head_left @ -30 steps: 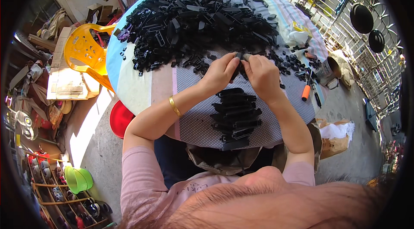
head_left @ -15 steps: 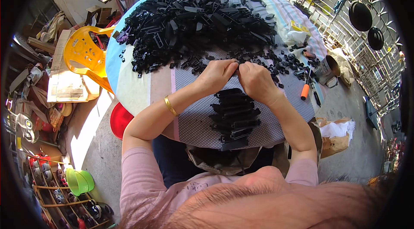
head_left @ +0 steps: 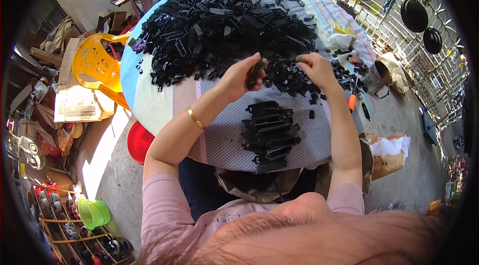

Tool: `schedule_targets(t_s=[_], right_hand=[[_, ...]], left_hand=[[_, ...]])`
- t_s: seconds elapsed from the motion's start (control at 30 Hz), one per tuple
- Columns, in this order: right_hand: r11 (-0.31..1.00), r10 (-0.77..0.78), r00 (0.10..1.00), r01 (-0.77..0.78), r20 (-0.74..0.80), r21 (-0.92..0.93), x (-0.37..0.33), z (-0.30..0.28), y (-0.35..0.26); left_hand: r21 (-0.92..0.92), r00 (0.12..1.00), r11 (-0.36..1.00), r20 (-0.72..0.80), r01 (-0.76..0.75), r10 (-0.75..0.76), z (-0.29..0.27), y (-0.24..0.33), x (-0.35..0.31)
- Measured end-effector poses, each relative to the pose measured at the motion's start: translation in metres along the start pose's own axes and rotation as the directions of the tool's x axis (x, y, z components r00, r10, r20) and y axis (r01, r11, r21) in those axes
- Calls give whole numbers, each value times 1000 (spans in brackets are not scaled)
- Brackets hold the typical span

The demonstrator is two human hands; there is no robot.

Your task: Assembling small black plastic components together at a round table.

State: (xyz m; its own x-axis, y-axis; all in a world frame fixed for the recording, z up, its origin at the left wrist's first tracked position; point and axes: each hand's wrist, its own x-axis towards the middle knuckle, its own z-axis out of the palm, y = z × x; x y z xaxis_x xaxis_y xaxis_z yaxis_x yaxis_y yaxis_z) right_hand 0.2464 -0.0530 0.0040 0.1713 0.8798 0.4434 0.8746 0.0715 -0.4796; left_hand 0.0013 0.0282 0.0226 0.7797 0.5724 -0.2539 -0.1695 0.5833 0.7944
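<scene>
A black oblong plastic part (head_left: 254,74) lies in my left hand (head_left: 236,77), whose fingers are wrapped round it above the table's near middle. My right hand (head_left: 319,69), a short way to the right, has its thumb and forefinger bent close together over small black plastic pieces (head_left: 289,78). Something dark shows at its fingertips, too small to name. Between my forearms, near the table's front edge, a stack of black oblong plastic parts (head_left: 272,135) lies in overlapping rows.
A large heap of black plastic parts (head_left: 219,28) covers the far half of the round table (head_left: 154,108). On the right are an orange-handled tool (head_left: 352,102) and a metal mug (head_left: 379,78). A yellow chair (head_left: 92,68) and a red stool (head_left: 139,141) stand at the left.
My hands, together before, have come apart. The left has turned with the black part in it; the right has moved right, over the small pieces.
</scene>
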Motion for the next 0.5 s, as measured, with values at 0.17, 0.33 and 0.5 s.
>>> schedule_targets(t_s=[0.17,0.33,0.5], right_hand=[[993,86,991,-78,98,-86,-1,7,-32],[976,79,991,-55,111,-211,0,17,-25],[980,62,989,-36,132,-196,2,13,-25]], left_hand=[[196,990,970,50,-141,133,-1,-5,-3],[296,979,933,74,-204,190,8,-8,-8],[16,999,1000,49,19,-19,-1,-12,-2]])
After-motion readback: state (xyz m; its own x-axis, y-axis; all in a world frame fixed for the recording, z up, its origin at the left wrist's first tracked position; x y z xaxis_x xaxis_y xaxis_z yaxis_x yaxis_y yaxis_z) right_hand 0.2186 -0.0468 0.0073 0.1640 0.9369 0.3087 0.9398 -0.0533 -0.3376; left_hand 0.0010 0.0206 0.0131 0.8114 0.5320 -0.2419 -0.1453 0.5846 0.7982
